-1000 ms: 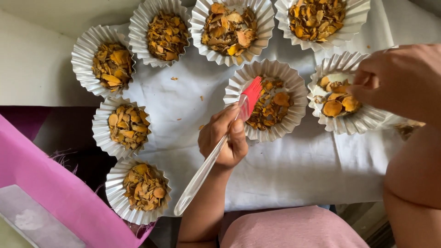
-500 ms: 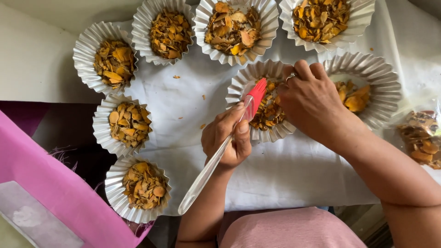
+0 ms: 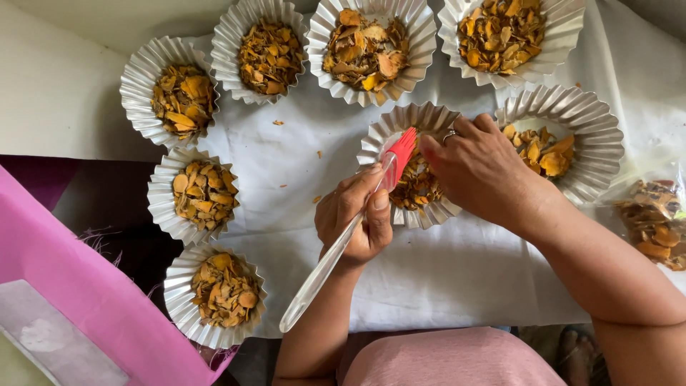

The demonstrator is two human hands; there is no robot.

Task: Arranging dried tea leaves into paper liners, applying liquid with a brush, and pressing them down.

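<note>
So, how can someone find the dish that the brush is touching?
Start at the white cloth with fluted foil dishes of dried orange chips. The dish lies in the lower middle, below the top row. It alone has the red brush over it, with the left hand and right hand at it.

The right hand (image 3: 482,171) hides much of the middle fluted tin (image 3: 389,136) and its slices. At the white cloth's (image 3: 457,286) far edge, two tins are cropped; the bag of slices (image 3: 654,221) is cut off at its right edge.
</note>
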